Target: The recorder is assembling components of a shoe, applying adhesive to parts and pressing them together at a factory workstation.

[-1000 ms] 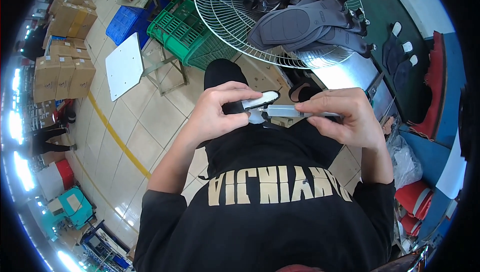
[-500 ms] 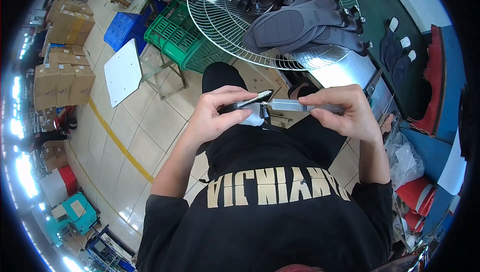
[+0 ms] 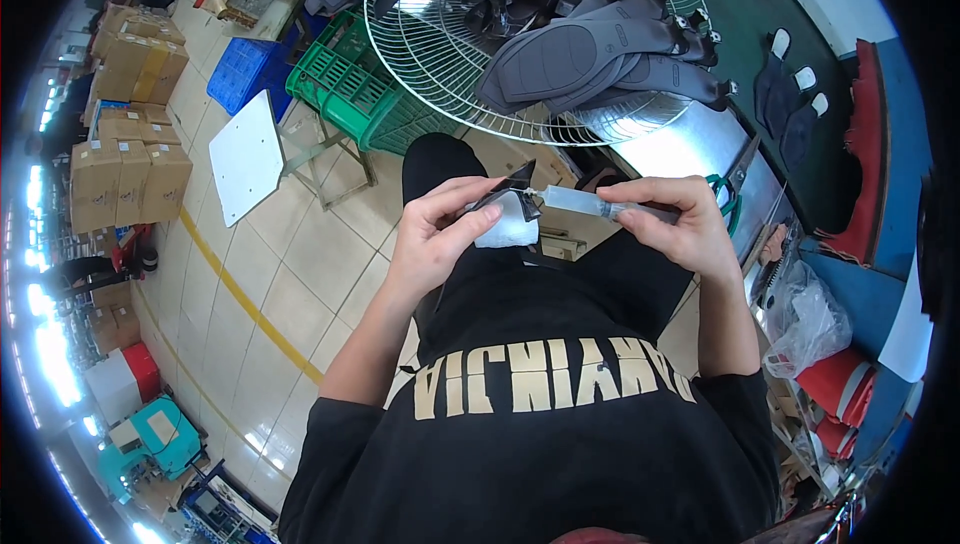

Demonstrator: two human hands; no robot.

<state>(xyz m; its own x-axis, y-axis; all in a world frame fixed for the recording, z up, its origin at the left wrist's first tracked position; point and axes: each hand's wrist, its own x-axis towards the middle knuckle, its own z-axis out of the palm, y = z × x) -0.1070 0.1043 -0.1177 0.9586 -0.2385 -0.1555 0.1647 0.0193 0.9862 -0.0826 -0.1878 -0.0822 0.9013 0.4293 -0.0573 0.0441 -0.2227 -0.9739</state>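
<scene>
My left hand pinches a thin black piece, its pointed end sticking up, its exact kind unclear. A white pad of cloth or paper shows just below that piece, by the thumb. Between the fingers and thumb of my right hand lies a clear syringe, held nearly level with its tip pointing left. The tip meets or almost meets the black piece; I cannot tell which. Both hands are above my lap.
Ahead stands a round wire basket with grey shoe soles and black straps. Scissors lie on the bench at right, near a clear plastic bag. A green crate and white-topped stool stand left.
The black piece has tilted, its pointed end now higher, and more of the white pad shows. The syringe tip has risen slightly, angling the barrel. Both hands keep their grip.
</scene>
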